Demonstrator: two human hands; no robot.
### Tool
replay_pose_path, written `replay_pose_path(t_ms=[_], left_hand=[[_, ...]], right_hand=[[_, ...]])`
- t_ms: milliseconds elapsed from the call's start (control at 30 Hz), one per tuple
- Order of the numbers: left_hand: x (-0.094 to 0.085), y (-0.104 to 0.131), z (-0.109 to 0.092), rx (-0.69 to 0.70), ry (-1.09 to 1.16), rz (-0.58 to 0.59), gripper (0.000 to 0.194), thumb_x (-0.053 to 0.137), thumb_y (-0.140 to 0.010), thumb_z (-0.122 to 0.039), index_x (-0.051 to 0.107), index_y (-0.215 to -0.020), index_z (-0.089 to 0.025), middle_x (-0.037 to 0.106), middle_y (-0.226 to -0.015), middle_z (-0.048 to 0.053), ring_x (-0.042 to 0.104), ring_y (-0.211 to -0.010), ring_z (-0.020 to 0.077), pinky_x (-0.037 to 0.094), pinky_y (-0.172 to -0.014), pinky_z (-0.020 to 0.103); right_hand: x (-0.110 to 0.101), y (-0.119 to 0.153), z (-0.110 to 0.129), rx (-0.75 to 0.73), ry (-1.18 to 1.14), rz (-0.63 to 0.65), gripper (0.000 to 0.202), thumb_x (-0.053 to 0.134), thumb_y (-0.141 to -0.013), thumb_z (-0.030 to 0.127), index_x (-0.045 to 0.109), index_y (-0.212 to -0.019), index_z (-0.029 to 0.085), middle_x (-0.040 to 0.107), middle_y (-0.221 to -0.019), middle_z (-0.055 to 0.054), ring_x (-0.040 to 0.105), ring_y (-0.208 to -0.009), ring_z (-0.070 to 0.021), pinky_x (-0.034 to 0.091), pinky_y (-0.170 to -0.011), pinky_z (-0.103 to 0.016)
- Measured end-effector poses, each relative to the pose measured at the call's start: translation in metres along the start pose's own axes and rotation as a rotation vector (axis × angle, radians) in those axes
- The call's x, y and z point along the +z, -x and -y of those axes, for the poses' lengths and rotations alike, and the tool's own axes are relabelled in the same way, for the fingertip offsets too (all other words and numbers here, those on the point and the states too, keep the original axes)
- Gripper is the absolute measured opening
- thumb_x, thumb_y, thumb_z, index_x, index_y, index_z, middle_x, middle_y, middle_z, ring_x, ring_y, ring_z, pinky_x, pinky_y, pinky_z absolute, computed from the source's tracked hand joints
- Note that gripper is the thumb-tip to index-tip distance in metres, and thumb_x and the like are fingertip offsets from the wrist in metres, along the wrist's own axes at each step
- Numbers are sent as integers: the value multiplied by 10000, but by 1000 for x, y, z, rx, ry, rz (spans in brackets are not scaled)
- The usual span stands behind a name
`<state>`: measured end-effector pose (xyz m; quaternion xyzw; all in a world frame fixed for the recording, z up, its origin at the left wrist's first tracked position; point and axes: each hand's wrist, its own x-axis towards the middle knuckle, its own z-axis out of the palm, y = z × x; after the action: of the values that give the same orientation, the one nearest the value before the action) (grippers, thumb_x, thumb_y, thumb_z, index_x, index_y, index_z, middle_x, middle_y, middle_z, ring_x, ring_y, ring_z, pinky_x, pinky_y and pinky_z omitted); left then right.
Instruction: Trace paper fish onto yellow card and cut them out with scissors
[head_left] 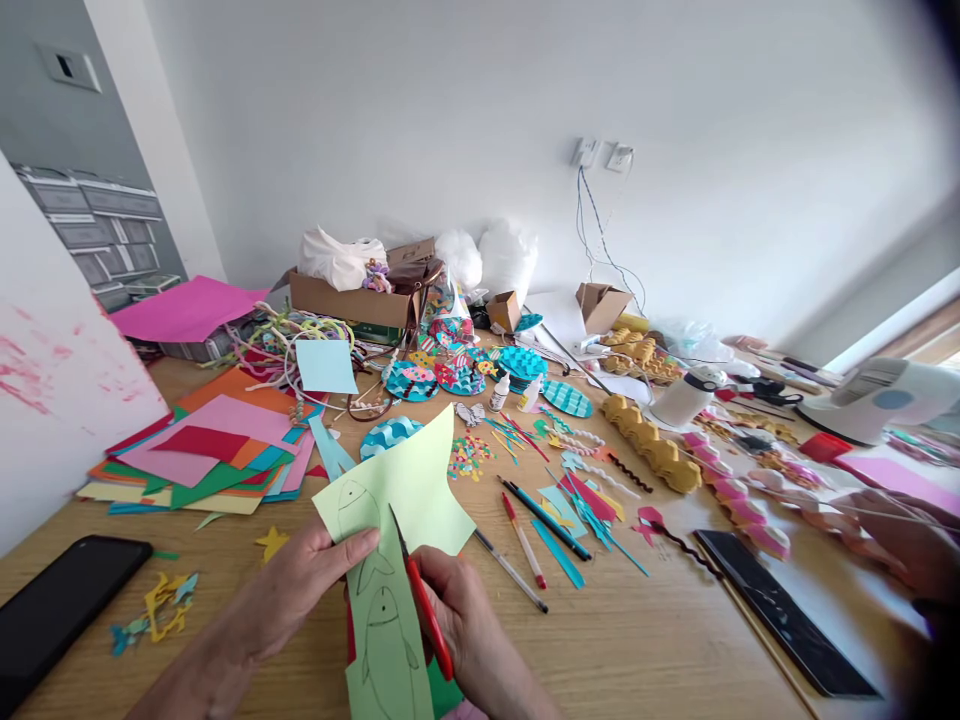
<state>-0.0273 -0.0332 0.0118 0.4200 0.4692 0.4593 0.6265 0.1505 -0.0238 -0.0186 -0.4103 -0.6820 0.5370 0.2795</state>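
A light green paper (420, 480) with fish outlines drawn on it is held up over the table at the lower middle. My left hand (315, 570) pinches its left side, thumb over the upper drawn fish. Red-handled scissors (429, 612) are in my right hand (461, 610), their blades against the paper beside the upper fish. A cut separates the strip with the fish from the wider piece on the right. Under the paper, bits of red and darker green show near the bottom edge.
A black phone (67, 610) lies at the left, near yellow and blue scraps (157, 610). Coloured papers (217, 450) are stacked behind. Pens (525, 540) lie to the right, then a dark tablet (780, 610). Another person's hand (900, 530) is at the far right.
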Motion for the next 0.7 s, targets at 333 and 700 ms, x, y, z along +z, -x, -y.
replay_pose_path(t_ms=[333,700], left_hand=[[4,5,-6,14,-169,84,373,626,-756,-464,674,-1041,-228,700,-985,45,612,-946,281,471,-854,352],[0,7,-2,-40,-196,130,252,610,-762,-461,654,-715,-218,590,-618,-7,519,-576,168,441,-558,253]], right_hand=[[-6,0,21,0,45,20,380,441,-886,475,425,-643,183,426,-529,55,367,-497,-67,249,-454,-183],[-14,-3,21,-46,93,75,297,489,-867,339,418,-627,180,441,-508,59,392,-487,-62,266,-460,-177]])
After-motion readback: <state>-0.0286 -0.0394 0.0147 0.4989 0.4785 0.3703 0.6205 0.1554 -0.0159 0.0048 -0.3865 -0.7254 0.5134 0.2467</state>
